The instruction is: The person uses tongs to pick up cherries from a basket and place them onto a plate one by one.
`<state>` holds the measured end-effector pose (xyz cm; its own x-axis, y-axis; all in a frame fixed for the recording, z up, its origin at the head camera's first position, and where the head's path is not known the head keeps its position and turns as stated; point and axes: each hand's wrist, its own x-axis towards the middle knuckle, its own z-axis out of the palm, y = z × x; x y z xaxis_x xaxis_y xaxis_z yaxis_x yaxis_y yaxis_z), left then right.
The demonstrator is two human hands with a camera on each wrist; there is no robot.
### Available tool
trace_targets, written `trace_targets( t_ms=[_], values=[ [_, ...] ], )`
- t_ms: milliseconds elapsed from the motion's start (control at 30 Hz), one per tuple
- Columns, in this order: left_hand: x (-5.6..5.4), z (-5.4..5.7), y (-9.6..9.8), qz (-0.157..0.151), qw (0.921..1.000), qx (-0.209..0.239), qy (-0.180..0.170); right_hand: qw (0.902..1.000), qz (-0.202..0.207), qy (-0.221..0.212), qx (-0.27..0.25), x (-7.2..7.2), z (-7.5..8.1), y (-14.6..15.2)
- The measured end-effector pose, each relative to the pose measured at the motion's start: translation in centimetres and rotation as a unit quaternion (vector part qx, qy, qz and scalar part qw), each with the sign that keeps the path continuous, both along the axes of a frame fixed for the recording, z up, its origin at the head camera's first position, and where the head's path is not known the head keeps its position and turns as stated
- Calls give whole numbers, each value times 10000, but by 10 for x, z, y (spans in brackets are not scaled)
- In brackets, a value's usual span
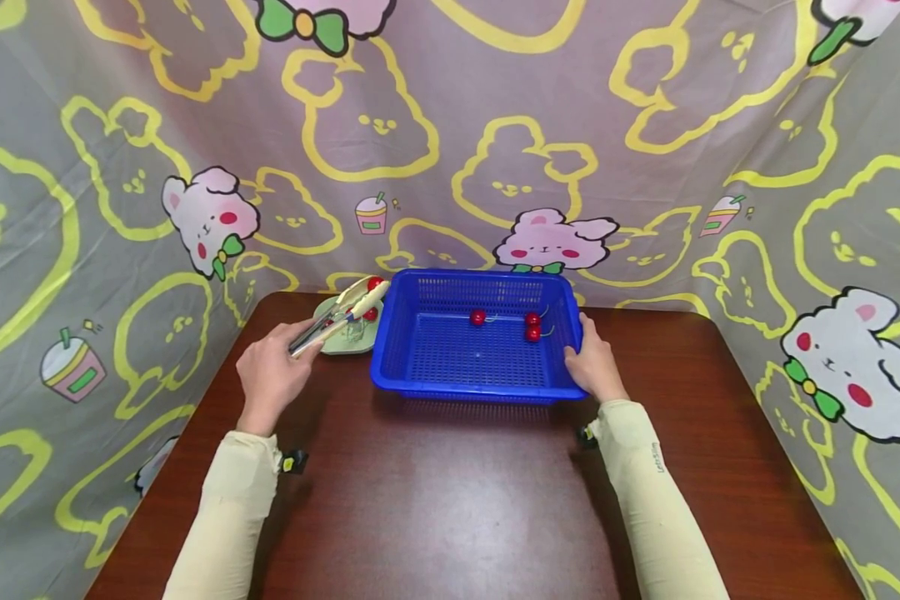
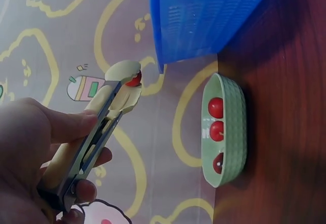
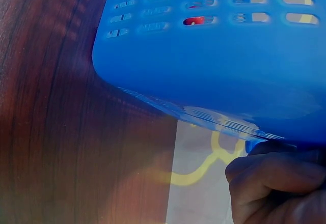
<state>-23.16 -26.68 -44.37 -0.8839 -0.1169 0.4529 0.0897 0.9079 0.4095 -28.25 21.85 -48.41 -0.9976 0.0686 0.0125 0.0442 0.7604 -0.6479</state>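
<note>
My left hand (image 1: pixel 276 371) grips a pair of tongs (image 2: pixel 97 127) with cream tips and a metal body. Between the tips a red cherry (image 2: pixel 134 79) is pinched, raised above the table. Below the tongs stands a pale green dish (image 2: pixel 235 132) with several cherries (image 2: pixel 216 108) in it. My right hand (image 1: pixel 596 362) holds the right rim of a blue basket (image 1: pixel 465 392), its thumb on the inner side. Inside the basket, three cherries with stems lie toward the back: one cherry (image 1: pixel 477 317) near the middle and two at the right.
The basket and dish stand side by side near the back of a dark brown wooden table (image 1: pixel 435 492). A patterned cloth (image 1: pixel 450 192) hangs behind the table and along both sides. The basket's left wall rises close to the tongs' tips.
</note>
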Motion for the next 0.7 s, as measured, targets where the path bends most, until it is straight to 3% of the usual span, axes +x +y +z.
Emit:
trace_targets(
  t_ms=[333, 700],
  values=[
    [-2, -9, -12, 330, 9993, 170, -77, 10000, -4, 16, -4, 1, 0, 0],
    [-5, -18, -18, 395, 9983, 135, -396, 10000, 7, 11, -10, 1, 0, 0]
  ],
)
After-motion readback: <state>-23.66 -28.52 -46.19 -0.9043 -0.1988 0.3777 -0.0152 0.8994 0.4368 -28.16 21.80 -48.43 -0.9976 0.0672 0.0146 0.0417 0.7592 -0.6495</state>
